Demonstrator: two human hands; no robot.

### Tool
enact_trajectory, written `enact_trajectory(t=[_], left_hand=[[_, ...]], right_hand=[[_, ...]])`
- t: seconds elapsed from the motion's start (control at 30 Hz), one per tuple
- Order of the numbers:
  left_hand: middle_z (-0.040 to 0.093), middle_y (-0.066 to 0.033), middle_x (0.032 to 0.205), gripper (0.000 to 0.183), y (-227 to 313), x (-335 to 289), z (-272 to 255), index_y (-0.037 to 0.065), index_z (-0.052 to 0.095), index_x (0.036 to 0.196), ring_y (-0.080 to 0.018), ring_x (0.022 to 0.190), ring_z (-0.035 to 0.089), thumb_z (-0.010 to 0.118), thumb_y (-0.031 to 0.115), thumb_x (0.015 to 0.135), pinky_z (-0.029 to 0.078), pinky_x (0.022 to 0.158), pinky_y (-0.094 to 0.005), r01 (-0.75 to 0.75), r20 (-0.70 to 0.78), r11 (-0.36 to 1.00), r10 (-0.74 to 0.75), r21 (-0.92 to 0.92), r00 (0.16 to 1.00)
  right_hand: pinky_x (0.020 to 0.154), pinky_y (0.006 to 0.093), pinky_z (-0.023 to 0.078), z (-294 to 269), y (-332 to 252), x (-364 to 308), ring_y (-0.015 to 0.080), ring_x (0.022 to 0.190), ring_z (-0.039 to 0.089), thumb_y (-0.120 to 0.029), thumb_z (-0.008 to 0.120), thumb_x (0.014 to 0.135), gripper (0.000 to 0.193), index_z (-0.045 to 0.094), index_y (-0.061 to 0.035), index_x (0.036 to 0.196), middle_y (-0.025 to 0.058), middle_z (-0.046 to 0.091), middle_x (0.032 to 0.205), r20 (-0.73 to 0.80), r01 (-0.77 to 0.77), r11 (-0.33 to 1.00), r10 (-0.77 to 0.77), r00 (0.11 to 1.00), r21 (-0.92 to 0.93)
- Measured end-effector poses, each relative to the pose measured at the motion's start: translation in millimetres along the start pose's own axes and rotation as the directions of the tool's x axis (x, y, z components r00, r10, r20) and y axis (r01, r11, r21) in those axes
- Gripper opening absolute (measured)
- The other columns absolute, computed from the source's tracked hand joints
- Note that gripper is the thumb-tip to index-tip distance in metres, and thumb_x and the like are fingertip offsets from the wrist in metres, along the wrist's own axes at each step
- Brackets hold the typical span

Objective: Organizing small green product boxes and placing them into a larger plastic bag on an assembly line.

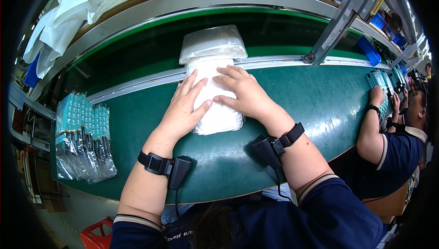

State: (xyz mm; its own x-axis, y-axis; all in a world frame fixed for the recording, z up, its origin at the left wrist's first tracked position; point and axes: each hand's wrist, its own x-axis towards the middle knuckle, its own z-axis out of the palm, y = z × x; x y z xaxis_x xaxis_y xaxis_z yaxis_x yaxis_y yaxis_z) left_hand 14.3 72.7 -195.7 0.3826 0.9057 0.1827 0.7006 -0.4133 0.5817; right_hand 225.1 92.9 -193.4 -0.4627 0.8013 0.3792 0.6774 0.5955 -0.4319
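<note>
A stack of clear and white plastic bags (219, 121) lies in front of me across the metal rail, its far end a bulging clear flap (212, 43) over the green belt. My left hand (184, 105) rests on the left side of the stack, fingers stretched out. On its right side lies my right hand (244, 92), fingers spread flat and pointing inward. Both hands press on the white surface and grip nothing. Each wrist wears a black strap with a small black box.
Packaged items in clear bags with teal cards (84, 137) stand in a row at the table's left end. A metal post (340, 24) rises at the right, near a blue bin (368, 51). Another person (398, 130) works at the far right. A red stool (97, 234) stands below left.
</note>
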Motion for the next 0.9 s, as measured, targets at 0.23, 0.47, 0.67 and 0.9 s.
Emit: enact_trajectory(t=[0.23,0.47,0.67,0.9], left_hand=[[0.026,-0.0145,0.156,0.055,-0.5,-0.4,-0.1,0.011,0.046,0.141,-0.0355,0.144,0.024,0.06,0.03,0.092,0.024,0.116,-0.0431,-0.012,-0.004,1.0,0.012,-0.001,1.0],[0.026,-0.0148,0.156,0.055,1.7,-0.2,-1.3,0.011,0.046,0.141,-0.0356,0.144,0.024,0.06,0.031,0.092,0.024,0.116,-0.0432,-0.009,-0.005,1.0,0.009,0.009,1.0],[0.026,-0.0151,0.156,0.055,0.4,0.9,-0.2,0.01,0.046,0.141,-0.0357,0.144,0.024,0.06,0.03,0.092,0.024,0.116,-0.0427,-0.019,-0.008,1.0,0.019,0.005,1.0],[0.027,-0.0152,0.156,0.055,0.9,0.1,-0.8,0.009,0.046,0.141,-0.0353,0.144,0.024,0.06,0.031,0.093,0.024,0.116,-0.0426,-0.015,-0.005,1.0,0.015,0.009,1.0]], right_hand=[[0.098,0.0393,0.044,1.6,2.2,2.4,0.0342,0.121,0.051,-0.022,0.073,0.081,0.04,0.066,-0.005,0.116,0.017,0.06,0.123,-0.175,-0.019,0.99,0.044,0.984,0.141],[0.081,0.0388,0.047,-4.3,1.2,1.4,0.0273,0.086,0.053,-0.015,0.07,0.081,0.026,0.072,-0.0103,0.107,0.0097,0.056,0.084,-0.269,-0.081,0.997,0.079,0.96,0.001],[0.079,0.0381,0.046,-0.6,3.4,0.4,0.028,0.084,0.053,-0.016,0.068,0.083,0.025,0.073,-0.0144,0.107,0.0102,0.055,0.078,-0.162,-0.165,0.986,0.158,0.974,-0.035],[0.074,0.0412,0.048,-0.6,4.9,1.3,0.0311,0.077,0.059,-0.017,0.067,0.083,0.022,0.074,-0.0125,0.103,0.013,0.06,0.074,-0.183,-0.129,0.991,0.121,0.976,-0.034]])
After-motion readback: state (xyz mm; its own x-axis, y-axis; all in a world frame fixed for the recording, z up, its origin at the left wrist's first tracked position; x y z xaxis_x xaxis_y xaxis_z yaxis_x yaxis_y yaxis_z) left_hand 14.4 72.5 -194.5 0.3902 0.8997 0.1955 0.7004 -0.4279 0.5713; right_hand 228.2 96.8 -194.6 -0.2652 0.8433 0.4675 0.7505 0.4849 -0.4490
